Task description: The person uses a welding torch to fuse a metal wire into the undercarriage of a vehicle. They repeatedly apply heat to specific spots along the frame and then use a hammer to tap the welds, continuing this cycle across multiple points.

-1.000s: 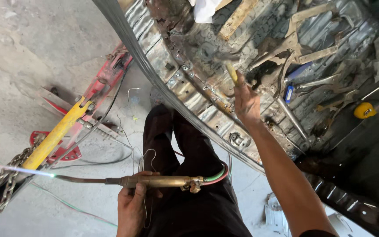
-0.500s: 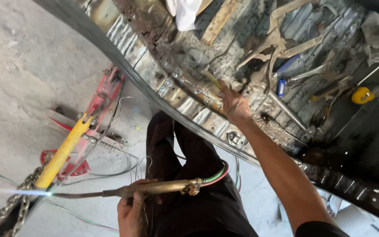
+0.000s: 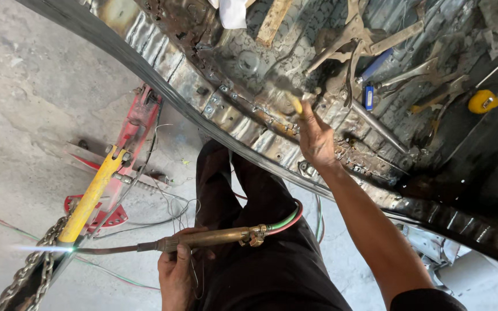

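- The left hand (image 3: pixel 175 275) is clenched around the brass handle of a gas torch (image 3: pixel 203 238), low in the view over the person's dark trousers (image 3: pixel 260 253).
- The torch lies roughly level; its thin neck runs away from the hand, and a pale flame (image 3: pixel 41 249) burns at the tip, just beside a steel chain (image 3: pixel 33 266) at the lower left.
- A green and a red hose (image 3: pixel 288 217) leave the rear of the torch handle and curve across the trousers.
- The right hand (image 3: pixel 316 138) reaches up to the rusty sheet-metal car floor (image 3: pixel 243 63) and grips a short yellowish tool (image 3: pixel 296 103), blurred; its kind cannot be told. Its tip sits near the ribbed edge of the panel.
- On the metal floor beyond the right hand lie several locking pliers (image 3: pixel 347 34), a blue-handled tool (image 3: pixel 376 63), a strip of wood (image 3: pixel 273 20), a white rag (image 3: pixel 233 11) and a yellow tape measure (image 3: pixel 483 101) towards the far right edge.
- On the concrete floor (image 3: pixel 24 98) stands a red jack-like frame (image 3: pixel 134 124) with a yellow bar (image 3: pixel 90 198), loose wires beside it.
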